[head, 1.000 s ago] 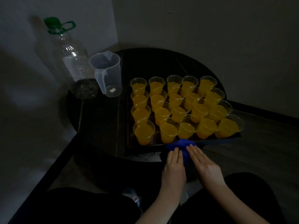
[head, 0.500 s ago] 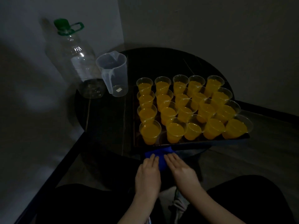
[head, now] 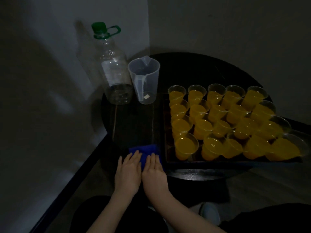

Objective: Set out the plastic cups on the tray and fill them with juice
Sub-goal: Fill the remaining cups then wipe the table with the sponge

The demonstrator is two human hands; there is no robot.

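Beside tray [head: 165, 132] of brimming juice cups [head: 186, 145], flat-fingered left hand [head: 128, 172] and right hand [head: 154, 174] pressing blue cloth [head: 143, 149] (nudge risks spills).

— Hidden under the left hand [head: 128, 172] and right hand [head: 154, 172]: the near part of the blue cloth [head: 143, 149].
— And by the tray [head: 235, 161]?
— Back cups [head: 217, 115] overlapped by front ones. Too dark to read the tray's floor. Both forearms cut off at the bottom edge.
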